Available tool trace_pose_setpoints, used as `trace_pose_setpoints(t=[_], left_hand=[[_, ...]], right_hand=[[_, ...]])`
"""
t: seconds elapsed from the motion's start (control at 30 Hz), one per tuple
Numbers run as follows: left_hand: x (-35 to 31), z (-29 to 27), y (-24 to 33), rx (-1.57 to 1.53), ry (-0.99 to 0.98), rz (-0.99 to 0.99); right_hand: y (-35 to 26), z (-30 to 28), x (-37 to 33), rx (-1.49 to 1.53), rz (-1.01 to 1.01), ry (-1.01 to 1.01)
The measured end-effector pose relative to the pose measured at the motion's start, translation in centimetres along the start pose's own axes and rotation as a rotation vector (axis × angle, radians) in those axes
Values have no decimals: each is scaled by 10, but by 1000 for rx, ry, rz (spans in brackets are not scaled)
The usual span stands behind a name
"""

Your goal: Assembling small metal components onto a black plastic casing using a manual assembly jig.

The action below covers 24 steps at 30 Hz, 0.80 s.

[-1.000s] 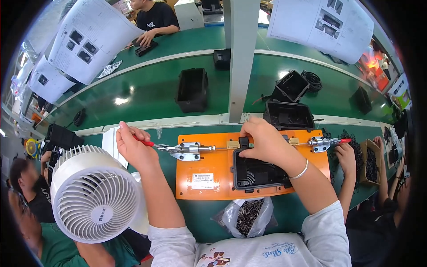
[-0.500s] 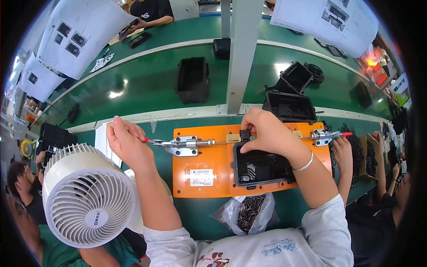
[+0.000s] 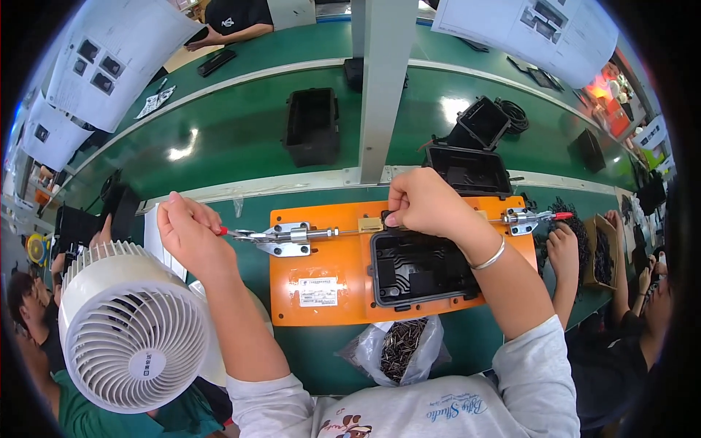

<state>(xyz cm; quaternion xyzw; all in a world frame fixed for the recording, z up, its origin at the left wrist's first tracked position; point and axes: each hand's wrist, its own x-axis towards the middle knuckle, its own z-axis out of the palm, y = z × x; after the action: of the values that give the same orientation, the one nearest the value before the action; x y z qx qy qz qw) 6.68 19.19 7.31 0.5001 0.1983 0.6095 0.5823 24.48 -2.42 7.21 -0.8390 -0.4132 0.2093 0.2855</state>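
The green bench (image 3: 307, 365) spans the scene I watch from afar, with a white fan (image 3: 139, 336) standing at near left. Centre: an orange board (image 3: 355, 271) lies flat on the bench and carries the black box (image 3: 423, 263), open side up, right of the board's middle. On the near side, just beyond the board's edge, an open plastic bag (image 3: 401, 350) holds many screws. The left hand (image 3: 193, 233), off the board's left end, is curled closed around the red handle (image 3: 223, 231) of the left clamp (image 3: 296, 237), whose rod points right to a brass block (image 3: 370, 225). The right hand (image 3: 431, 204) bends over the far side of the black box, thumb and fingers drawn together at a small dark piece (image 3: 385, 214) by its far left corner; I cannot tell whether they pinch it or only press. The right clamp (image 3: 522, 219) has neither of these two hands on it. By my reading, setting the box on the board is done, while work at the dark piece and left clamp is unfinished; whether either clamp is locked, I cannot tell.
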Motion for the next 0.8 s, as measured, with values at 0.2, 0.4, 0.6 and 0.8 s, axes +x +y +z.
trace_pose_setpoints(t=[0.2,0.4,0.6,0.8], left_hand=[[1,-2,-1,13,-57,16],[1,-3,-1,-18,-5,-19],[3,-6,-1,-56,61,-49],[-30,22,-11,437,-294,77]], right_hand=[[0,-7,-2,35,71,-102],[3,9,-23,-386,-410,255],[5,11,-15,-307,-304,170],[9,12,-16,-290,-300,200]])
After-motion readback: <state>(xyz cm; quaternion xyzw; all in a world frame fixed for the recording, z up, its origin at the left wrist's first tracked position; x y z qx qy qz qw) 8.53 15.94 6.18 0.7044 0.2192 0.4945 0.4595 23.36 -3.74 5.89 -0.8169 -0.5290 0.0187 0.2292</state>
